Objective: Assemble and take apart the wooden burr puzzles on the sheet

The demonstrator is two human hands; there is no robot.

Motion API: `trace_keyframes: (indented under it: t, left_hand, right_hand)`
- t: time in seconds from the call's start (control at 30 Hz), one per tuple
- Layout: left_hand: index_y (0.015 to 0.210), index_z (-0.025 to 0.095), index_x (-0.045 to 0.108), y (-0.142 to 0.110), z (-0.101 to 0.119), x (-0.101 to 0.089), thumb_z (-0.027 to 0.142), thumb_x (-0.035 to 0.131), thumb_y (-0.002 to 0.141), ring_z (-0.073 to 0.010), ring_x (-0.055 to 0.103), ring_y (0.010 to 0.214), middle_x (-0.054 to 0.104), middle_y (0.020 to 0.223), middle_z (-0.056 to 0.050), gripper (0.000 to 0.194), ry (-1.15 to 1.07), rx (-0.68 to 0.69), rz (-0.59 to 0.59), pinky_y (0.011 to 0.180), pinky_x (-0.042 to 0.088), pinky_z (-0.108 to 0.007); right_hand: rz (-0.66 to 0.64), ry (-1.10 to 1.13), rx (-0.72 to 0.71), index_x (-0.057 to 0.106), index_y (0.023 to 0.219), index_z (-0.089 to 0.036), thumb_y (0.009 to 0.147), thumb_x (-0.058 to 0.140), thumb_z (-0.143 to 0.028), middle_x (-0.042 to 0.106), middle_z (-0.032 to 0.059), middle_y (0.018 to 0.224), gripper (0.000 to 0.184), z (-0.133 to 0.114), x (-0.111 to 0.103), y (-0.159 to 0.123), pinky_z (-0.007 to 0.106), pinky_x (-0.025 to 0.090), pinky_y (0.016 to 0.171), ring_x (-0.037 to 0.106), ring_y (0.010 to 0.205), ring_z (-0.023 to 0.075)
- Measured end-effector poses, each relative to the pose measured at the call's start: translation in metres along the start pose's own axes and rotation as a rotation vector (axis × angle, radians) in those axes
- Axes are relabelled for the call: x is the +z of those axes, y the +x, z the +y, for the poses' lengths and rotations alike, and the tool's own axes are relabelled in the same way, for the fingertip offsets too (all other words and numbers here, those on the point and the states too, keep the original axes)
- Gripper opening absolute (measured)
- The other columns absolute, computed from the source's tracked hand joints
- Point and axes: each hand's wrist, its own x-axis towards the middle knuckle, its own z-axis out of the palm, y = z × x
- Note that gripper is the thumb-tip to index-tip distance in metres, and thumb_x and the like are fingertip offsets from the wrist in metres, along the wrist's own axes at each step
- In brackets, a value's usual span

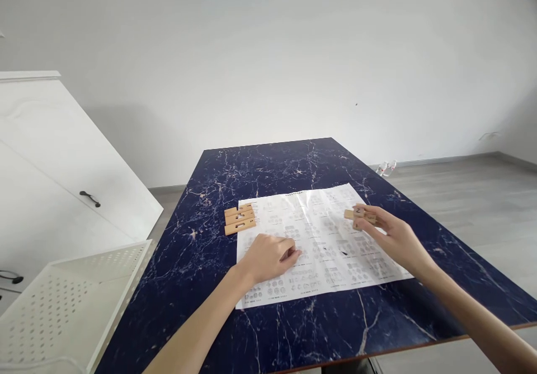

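Right-hand (392, 235) fingers pinch a wooden block (358, 213) over the printed sheet (310, 228), at about 2 o'clock from its middle.
Left hand (267, 256) rests on the sheet toward 9 o'clock, fingers curled in and pressed together; notched wooden pieces (232, 220) lie side by side at its 10 o'clock edge, partly on the dark blue marbled surface (268, 164). White perforated basket (59, 312) at the view's 8 o'clock.
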Motion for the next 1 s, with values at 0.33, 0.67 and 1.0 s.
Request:
trace_keyframes:
  t: [0.33, 0.67, 1.0]
  left_hand:
    - [0.148, 0.026, 0.038, 0.003, 0.005, -0.012, 0.049, 0.078, 0.09, -0.0229, 0.068, 0.106, 0.054, 0.147, -0.016, 0.075, -0.571, -0.259, 0.258, 0.083, 0.059, -0.036]
    - [0.139, 0.021, 0.06, 0.008, -0.001, -0.024, 0.063, 0.068, 0.097, -0.0313, 0.068, 0.121, 0.072, 0.127, -0.013, 0.06, -1.033, -0.327, 0.13, 0.106, 0.053, -0.047]
    - [0.116, 0.016, 0.074, 0.01, -0.009, -0.018, 0.075, 0.039, 0.104, -0.024, 0.072, 0.087, 0.077, 0.097, -0.011, 0.069, -1.04, -0.407, 0.216, 0.092, 0.057, -0.041]
  right_hand:
    - [-0.362, 0.269, -0.205, 0.047, 0.152, -0.03, 0.1, 0.068, -0.041, 0.073, 0.0126, 0.133, 0.058, -0.075, 0.078, 0.027, 0.055, 0.059, 0.102, 0.071, 0.125, 0.0339]
    - [-0.323, 0.309, -0.352, 0.045, 0.149, -0.032, 0.099, 0.068, -0.034, 0.065, 0.0125, 0.139, 0.055, -0.087, 0.108, 0.021, 0.054, 0.058, 0.105, 0.067, 0.128, 0.0319]
    - [-0.205, 0.362, -0.38, 0.049, 0.134, -0.026, 0.104, 0.055, -0.037, 0.06, 0.0144, 0.131, 0.033, -0.085, 0.103, 0.024, 0.051, 0.055, 0.098, 0.06, 0.116, 0.0311]
